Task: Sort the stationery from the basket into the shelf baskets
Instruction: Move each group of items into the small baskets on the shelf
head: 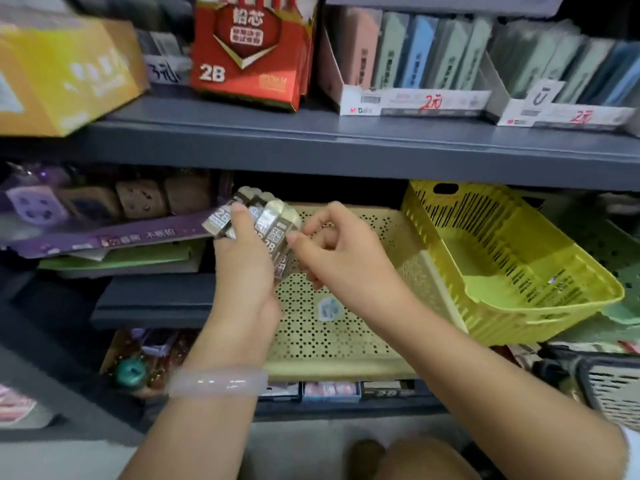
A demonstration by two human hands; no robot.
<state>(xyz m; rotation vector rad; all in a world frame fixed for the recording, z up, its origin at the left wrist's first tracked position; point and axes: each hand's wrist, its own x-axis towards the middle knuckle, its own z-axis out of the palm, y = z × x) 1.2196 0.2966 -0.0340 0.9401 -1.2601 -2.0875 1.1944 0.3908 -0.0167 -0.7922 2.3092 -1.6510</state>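
Observation:
My left hand (pixel 242 258) grips a fanned bunch of several silver 2B lead packs (pixel 258 220), thumb across their front. My right hand (pixel 332 251) pinches the lower right pack of the bunch between thumb and forefinger, its other fingers curled. Both hands hover over a beige perforated shelf basket (pixel 339 327) that shows nothing but a small sticker on its floor. To its right, a yellow slotted basket (pixel 502 265) sits tilted, with one small label inside.
The grey shelf (pixel 346 147) above carries a red 2B lead box (pixel 252 50), a yellow carton (pixel 62 71) and two trays of pastel cases (pixel 415 57). Purple packets (pixel 104 233) lie left of the hands. A dark-rimmed basket (pixel 613 382) stands at lower right.

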